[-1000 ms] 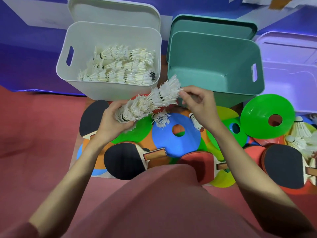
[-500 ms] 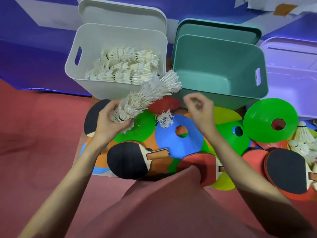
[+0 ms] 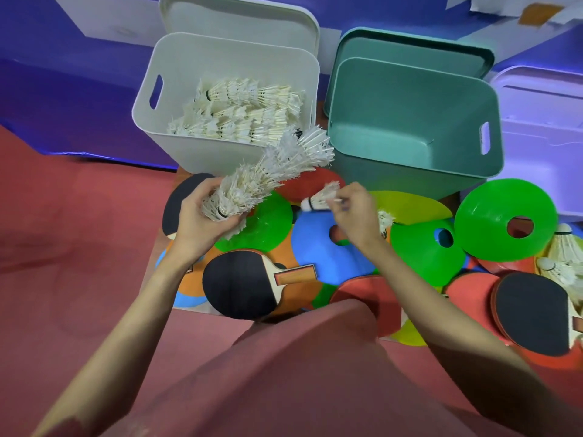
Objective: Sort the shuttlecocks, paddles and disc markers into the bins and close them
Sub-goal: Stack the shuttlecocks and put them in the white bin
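My left hand [image 3: 202,220] grips the base of a long stack of nested white shuttlecocks [image 3: 274,168] that slants up toward the bins. My right hand [image 3: 355,212] pinches a single shuttlecock [image 3: 318,200] by its feathers, just above a blue disc marker [image 3: 318,247]. The white bin [image 3: 176,89] holds several shuttlecock stacks. The teal bin [image 3: 410,121] stands open beside it, with nothing inside. Paddles such as the black-faced one [image 3: 243,283] lie among green [image 3: 504,219], yellow and orange disc markers.
A lilac bin [image 3: 542,121] stands at the far right, with loose shuttlecocks [image 3: 564,257] in front of it. Lids lean behind the white and teal bins. Red floor stretches to the left. A red-clad knee fills the foreground.
My right hand moved off the top of the stack, dropped toward the blue marker and picked up a loose shuttlecock that lay there. The left hand kept holding the stack.
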The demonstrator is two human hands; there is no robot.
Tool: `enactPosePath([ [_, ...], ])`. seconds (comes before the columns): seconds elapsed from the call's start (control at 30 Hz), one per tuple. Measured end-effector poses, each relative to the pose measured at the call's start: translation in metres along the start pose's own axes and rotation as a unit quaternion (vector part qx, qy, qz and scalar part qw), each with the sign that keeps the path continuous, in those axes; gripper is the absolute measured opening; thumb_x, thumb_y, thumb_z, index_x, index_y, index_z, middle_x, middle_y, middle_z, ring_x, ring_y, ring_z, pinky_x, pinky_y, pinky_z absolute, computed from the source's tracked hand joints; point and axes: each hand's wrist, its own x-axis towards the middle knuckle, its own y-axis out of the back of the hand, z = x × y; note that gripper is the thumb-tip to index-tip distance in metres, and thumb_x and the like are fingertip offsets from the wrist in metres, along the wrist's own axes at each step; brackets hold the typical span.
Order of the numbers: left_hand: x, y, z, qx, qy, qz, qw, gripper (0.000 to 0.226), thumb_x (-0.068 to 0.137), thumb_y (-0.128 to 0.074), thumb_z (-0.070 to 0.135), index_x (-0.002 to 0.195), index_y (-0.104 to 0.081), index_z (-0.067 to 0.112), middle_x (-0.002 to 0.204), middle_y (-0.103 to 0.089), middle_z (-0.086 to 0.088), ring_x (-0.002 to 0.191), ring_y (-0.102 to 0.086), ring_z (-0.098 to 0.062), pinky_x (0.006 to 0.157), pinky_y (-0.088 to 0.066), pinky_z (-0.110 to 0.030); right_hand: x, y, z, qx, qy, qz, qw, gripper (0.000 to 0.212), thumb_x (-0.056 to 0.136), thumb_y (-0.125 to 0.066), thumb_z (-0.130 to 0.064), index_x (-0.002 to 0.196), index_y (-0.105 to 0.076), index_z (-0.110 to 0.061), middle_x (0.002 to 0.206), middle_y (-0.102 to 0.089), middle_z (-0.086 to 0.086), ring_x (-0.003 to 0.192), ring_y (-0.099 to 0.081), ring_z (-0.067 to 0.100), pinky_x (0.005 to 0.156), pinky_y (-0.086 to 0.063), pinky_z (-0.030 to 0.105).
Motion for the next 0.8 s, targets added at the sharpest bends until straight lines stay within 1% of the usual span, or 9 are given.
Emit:
enactPosePath([
  [0.13,0.001,-0.002,-0.003,0.014,-0.004,-0.008,1.000,0.052,0.064,-0.075,0.026,0.112,-0.061,0.011,0.105,-0.066,-0.001,0.100,-0.060,-0.011,0.088,-0.047,-0.029,0.001,0.056,-0.011,0.175,-0.011,0.153,0.973,0.022,0.087,-0.058,-0.013,0.066,-0.053,-0.009,0.061,-0.042,-0.002,0.058,-0.038,0.004,0.055,-0.032,0.025],
  [0.23,0.003,-0.005,0.001,0.022,-0.009,-0.018,1.000,0.052,0.065,-0.075,0.026,0.112,-0.061,0.008,0.106,-0.066,-0.008,0.100,-0.061,-0.015,0.089,-0.047,-0.032,0.009,0.082,-0.022,0.240,-0.002,0.181,0.954,0.028,0.089,-0.058,-0.010,0.065,-0.046,-0.017,0.058,-0.037,0.001,0.057,-0.034,0.001,0.054,-0.029,0.023],
  [0.3,0.005,-0.007,0.002,0.026,-0.005,-0.025,0.999,0.051,0.065,-0.077,0.022,0.111,-0.062,0.009,0.106,-0.066,-0.008,0.100,-0.062,-0.018,0.090,-0.048,-0.037,0.015,0.086,-0.024,0.245,0.012,0.150,0.958,0.020,0.088,-0.060,-0.012,0.070,-0.056,-0.006,0.063,-0.049,0.019,0.064,-0.044,0.010,0.059,-0.037,0.030],
  [0.33,0.005,-0.008,0.002,0.028,-0.002,-0.027,0.999,0.050,0.065,-0.078,0.019,0.112,-0.062,0.009,0.106,-0.066,-0.008,0.101,-0.062,-0.019,0.090,-0.048,-0.038,0.016,0.085,-0.026,0.253,0.024,0.122,0.959,0.017,0.088,-0.060,-0.011,0.073,-0.059,-0.002,0.067,-0.054,0.021,0.066,-0.047,0.016,0.061,-0.040,0.033],
  [0.43,0.008,-0.009,0.006,0.065,-0.002,-0.025,0.998,0.053,0.065,-0.078,0.017,0.115,-0.061,0.013,0.110,-0.065,-0.005,0.105,-0.061,-0.018,0.091,-0.049,-0.039,0.011,0.083,-0.034,0.298,0.058,0.029,0.952,0.011,0.088,-0.061,-0.003,0.081,-0.064,-0.011,0.074,-0.062,0.003,0.072,-0.054,0.017,0.070,-0.046,0.025],
  [0.53,0.017,-0.006,0.016,0.150,-0.027,-0.010,0.988,0.057,0.064,-0.074,0.020,0.118,-0.058,0.012,0.113,-0.058,0.003,0.107,-0.051,-0.013,0.085,-0.042,-0.032,0.010,0.080,-0.042,0.302,0.068,-0.018,0.951,0.005,0.088,-0.061,-0.002,0.089,-0.064,-0.005,0.075,-0.062,-0.002,0.071,-0.054,0.012,0.070,-0.046,0.015],
  [0.63,0.029,0.004,0.030,0.202,-0.045,0.002,0.978,0.059,0.066,-0.076,0.008,0.121,-0.052,0.010,0.117,-0.051,-0.007,0.112,-0.048,-0.021,0.085,-0.040,-0.032,0.015,0.079,-0.049,0.325,0.056,-0.022,0.944,0.003,0.088,-0.061,0.000,0.089,-0.064,-0.002,0.075,-0.063,-0.001,0.068,-0.056,0.001,0.069,-0.045,0.012],
  [0.73,0.041,0.014,0.045,0.241,-0.057,0.004,0.969,0.062,0.068,-0.067,0.000,0.124,-0.046,0.013,0.120,-0.042,-0.011,0.115,-0.042,-0.021,0.088,-0.036,-0.027,0.024,0.075,-0.058,0.351,0.032,-0.006,0.936,0.012,0.088,-0.062,0.000,0.081,-0.062,-0.011,0.068,-0.065,-0.013,0.062,-0.054,-0.006,0.057,-0.041,0.010],
  [0.8,0.056,0.023,0.058,0.252,-0.062,0.002,0.966,0.062,0.067,-0.064,0.003,0.126,-0.045,0.011,0.119,-0.038,-0.013,0.115,-0.040,-0.022,0.090,-0.034,-0.025,0.034,0.074,-0.067,0.353,0.033,0.003,0.935,0.011,0.088,-0.062,-0.001,0.081,-0.061,-0.010,0.066,-0.064,-0.015,0.061,-0.053,-0.005,0.052,-0.040,0.013],
])
